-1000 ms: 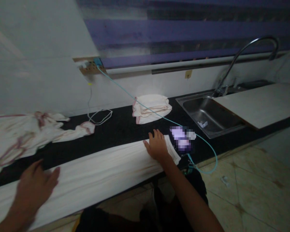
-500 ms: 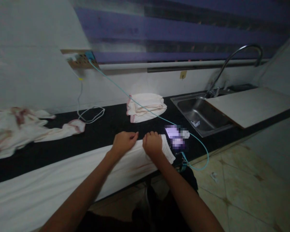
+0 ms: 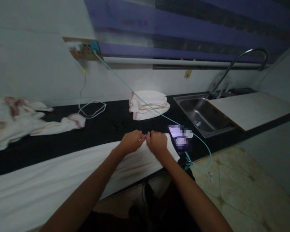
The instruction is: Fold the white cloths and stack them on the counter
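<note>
A long white cloth (image 3: 87, 167) with brownish streaks lies lengthwise along the front of the dark counter. At its far edge, close to its right end, my left hand (image 3: 132, 141) is closed in a pinch on the cloth. My right hand (image 3: 157, 142) is right beside it, fingers curled down and closed on the same edge. The two thumbs nearly meet. What lies under the fingers is mostly hidden. Just right of the cloth's end is a lit phone (image 3: 180, 137), its screen blurred out.
Behind my hands lies a folded white cloth (image 3: 149, 104) with a pink edge. A crumpled stained cloth (image 3: 21, 122) is at the left. A teal cable (image 3: 120, 79) runs from the wall socket (image 3: 85, 50) over the counter. To the right are a steel sink (image 3: 203, 112) and a pale board (image 3: 251, 108).
My left hand has moved right, up to my right hand, and its fingers have come down to the cloth's edge. The camera view has shifted slightly.
</note>
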